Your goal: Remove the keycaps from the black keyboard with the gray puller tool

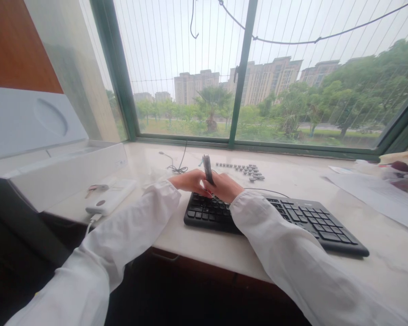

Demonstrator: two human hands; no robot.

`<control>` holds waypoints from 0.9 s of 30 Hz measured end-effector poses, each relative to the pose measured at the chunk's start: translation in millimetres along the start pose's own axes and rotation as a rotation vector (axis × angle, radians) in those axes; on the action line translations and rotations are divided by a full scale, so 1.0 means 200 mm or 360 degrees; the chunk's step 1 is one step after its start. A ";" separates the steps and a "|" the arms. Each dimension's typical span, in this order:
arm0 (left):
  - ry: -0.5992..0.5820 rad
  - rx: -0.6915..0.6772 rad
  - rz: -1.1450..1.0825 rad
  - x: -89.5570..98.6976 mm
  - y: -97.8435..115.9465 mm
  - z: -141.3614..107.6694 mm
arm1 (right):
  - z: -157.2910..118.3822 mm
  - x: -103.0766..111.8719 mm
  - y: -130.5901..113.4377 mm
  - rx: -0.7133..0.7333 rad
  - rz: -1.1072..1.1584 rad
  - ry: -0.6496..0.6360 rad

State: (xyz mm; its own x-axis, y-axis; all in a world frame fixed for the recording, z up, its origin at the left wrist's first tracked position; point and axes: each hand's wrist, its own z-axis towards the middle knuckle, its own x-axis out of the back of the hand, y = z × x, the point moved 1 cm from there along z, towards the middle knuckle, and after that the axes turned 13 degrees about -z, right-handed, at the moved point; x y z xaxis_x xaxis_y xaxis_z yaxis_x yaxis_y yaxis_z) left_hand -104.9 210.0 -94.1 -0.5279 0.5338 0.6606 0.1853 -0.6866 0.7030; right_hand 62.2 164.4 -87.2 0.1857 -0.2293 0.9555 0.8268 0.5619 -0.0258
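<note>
My own knuckles hide where the tool's (207, 169) lower end meets the keyboard (302, 219), so I cannot tell whether its tip touches a key or what shape that tip has. The upper part that shows above my fingers is dark, slim and slightly tilted, too small to make out in detail. My right sleeve (292, 258) covers the middle stretch of the keyboard, and both sleeves run out of the bottom edge. The loose keycaps (243, 170) lined up in rows behind the keyboard are too tiny to read.

My right hand (226, 187) is curled closed around the tool, holding it nearly upright over the top left rows of keys. My left hand (191, 181) sits just beside it, palm down, fingers bent and touching the right hand and the keyboard's upper left edge; whether those fingers pinch anything I cannot tell. Both forearms angle inward from below and meet over the keyboard, which lies on the pale stone sill (204, 244) in front of the window (245, 72), its right end free
</note>
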 end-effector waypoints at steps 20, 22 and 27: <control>0.0029 -0.0128 0.0634 -0.03 0.05 0.04 | -0.05 -0.12 -0.03 0.0248 -0.0138 0.0529; -0.0035 -0.0177 0.0711 -0.04 0.07 0.05 | -0.05 -0.13 -0.03 0.0295 -0.0178 0.0573; -0.0089 -0.0213 0.0816 -0.04 0.06 0.06 | -0.05 -0.13 -0.03 0.0327 -0.0237 0.0624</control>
State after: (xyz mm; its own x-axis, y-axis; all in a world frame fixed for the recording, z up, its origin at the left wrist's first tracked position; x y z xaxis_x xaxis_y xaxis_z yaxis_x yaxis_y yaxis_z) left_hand -88.8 202.6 -87.2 -0.3517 0.1362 0.9261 0.2988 -0.9213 0.2489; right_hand 56.8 159.3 -114.4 0.2922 -0.5806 0.7600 0.7449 0.6365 0.1998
